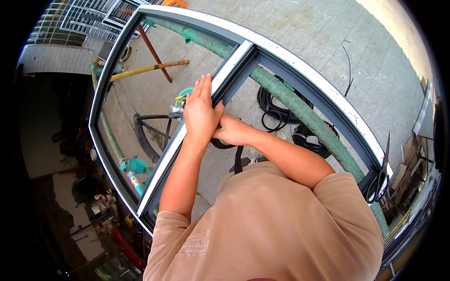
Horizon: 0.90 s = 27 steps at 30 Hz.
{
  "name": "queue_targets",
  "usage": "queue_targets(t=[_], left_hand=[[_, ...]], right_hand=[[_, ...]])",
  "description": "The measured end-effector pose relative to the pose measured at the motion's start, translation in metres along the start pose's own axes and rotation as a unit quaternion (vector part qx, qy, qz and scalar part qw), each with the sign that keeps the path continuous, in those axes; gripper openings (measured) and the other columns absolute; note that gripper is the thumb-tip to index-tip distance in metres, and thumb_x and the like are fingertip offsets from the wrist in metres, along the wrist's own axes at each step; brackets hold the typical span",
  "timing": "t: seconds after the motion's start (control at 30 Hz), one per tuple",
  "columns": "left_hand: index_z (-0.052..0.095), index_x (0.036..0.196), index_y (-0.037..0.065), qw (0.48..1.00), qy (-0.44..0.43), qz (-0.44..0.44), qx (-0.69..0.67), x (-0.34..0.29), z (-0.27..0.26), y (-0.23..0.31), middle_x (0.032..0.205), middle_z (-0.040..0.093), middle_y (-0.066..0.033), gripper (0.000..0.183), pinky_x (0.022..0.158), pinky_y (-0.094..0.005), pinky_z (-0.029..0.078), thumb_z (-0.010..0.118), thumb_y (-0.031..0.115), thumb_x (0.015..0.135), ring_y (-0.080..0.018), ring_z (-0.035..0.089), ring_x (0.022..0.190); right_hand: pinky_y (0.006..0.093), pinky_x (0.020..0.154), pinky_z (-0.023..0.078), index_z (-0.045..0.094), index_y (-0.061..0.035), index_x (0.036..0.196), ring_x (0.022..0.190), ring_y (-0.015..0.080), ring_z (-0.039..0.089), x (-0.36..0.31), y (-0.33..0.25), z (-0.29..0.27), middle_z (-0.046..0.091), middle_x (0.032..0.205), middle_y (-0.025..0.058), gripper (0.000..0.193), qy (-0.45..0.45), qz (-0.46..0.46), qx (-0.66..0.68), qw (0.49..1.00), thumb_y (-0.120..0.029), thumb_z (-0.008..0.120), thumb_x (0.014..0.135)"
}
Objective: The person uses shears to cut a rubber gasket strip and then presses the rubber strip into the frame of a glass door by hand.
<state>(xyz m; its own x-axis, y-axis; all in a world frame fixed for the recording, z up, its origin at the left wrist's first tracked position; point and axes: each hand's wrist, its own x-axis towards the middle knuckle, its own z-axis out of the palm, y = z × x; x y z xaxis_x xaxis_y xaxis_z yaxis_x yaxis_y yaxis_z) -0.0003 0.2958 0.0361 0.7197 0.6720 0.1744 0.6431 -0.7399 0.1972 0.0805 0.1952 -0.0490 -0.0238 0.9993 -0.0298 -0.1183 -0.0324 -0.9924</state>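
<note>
- Resting flat on the middle bar [232,63], fingers straight and together, a worker's left hand [200,110] spans part of a white-and-grey window frame [304,67] stretching from upper left to right of the picture.
- Just beside it, at picture centre, the right hand [232,130] is partly curled; hidden fingertips leave its grip impossible to tell.
- Lying over green pipes [300,105], the frame looks stiff, awkwardly large and probably slick, its finish easily scratched.
- Opposite outer rails seem the soundest hold, clear of the scissors [386,161] at right.
</note>
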Motion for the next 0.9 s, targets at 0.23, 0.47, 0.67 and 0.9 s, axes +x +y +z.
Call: queue_targets(t=[0.23,0.47,0.67,0.9], left_hand=[[0.052,0.169,0.004,0.999,0.014,0.010,0.050,-0.003,0.005,0.003,0.172,0.056,-0.0250,0.085,0.126,-0.0626,0.049,0.083,0.010,0.089,-0.0421,0.055,0.159],[0.054,0.166,0.001,0.998,0.025,0.028,0.052,-0.001,0.008,0.001,0.169,0.059,-0.0256,0.084,0.127,-0.0591,0.050,0.085,0.014,0.089,-0.0419,0.057,0.158],[0.060,0.160,0.000,0.996,0.056,0.031,0.064,0.005,0.012,0.008,0.163,0.065,-0.0245,0.080,0.123,-0.0504,0.054,0.088,0.019,0.088,-0.0427,0.063,0.151],[0.059,0.163,0.004,0.995,0.051,0.037,0.078,0.008,0.008,0.010,0.160,0.067,-0.0235,0.080,0.117,-0.0500,0.059,0.085,0.019,0.088,-0.0435,0.065,0.149]], right_hand=[[0.0436,0.112,0.055,0.070,0.0052,0.142,0.131,0.0344,0.073,-0.002,-0.005,0.011,0.078,0.139,0.0238,0.049,0.041,0.040,0.103,0.993,-0.018,0.081,0.100],[0.0421,0.112,0.055,0.068,0.0033,0.144,0.130,0.0278,0.072,-0.004,0.007,0.018,0.079,0.138,0.0185,0.046,0.063,-0.022,0.185,0.980,-0.012,0.078,0.101],[0.0409,0.106,0.057,0.070,0.0040,0.135,0.120,0.0262,0.075,-0.004,0.010,0.016,0.081,0.129,0.0172,0.038,0.089,-0.012,0.193,0.977,-0.008,0.077,0.100],[0.0321,0.084,0.063,0.068,0.0033,0.123,0.091,0.0170,0.076,-0.012,0.032,0.020,0.078,0.111,0.0107,0.023,0.253,0.092,0.215,0.939,0.000,0.070,0.100]])
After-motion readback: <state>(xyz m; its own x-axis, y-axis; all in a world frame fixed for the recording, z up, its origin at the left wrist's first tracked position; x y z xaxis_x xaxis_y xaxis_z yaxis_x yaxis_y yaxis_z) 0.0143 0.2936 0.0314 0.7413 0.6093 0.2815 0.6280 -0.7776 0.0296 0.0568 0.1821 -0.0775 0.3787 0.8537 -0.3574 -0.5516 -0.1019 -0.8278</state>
